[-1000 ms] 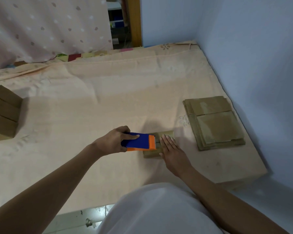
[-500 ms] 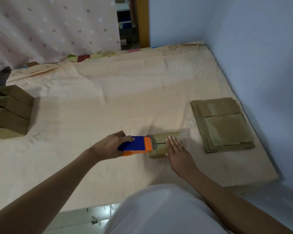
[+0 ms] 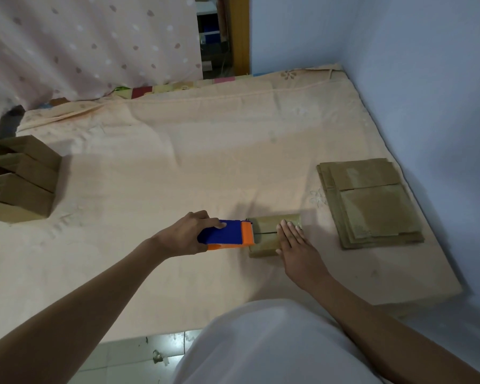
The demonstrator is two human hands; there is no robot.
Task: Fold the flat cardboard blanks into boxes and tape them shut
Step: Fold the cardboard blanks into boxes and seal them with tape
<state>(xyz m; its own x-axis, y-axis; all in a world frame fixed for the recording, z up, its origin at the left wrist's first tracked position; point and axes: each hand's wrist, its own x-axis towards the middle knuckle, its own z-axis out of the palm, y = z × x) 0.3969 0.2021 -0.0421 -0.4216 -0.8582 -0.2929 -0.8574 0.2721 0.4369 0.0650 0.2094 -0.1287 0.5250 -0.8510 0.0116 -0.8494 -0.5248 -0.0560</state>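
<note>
box (image 3: 263, 236) on mattress (image 3: 178, 176), between both hands | right hand (image 3: 294, 242) flat on lid, fingers straight and together | left hand (image 3: 189, 234) curled round tape dispenser (image 3: 225, 235) at box's left edge | likely light, stiff but crushable: hold by pressing flaps flat near seam | blanks (image 3: 369, 200) stacked right
</note>
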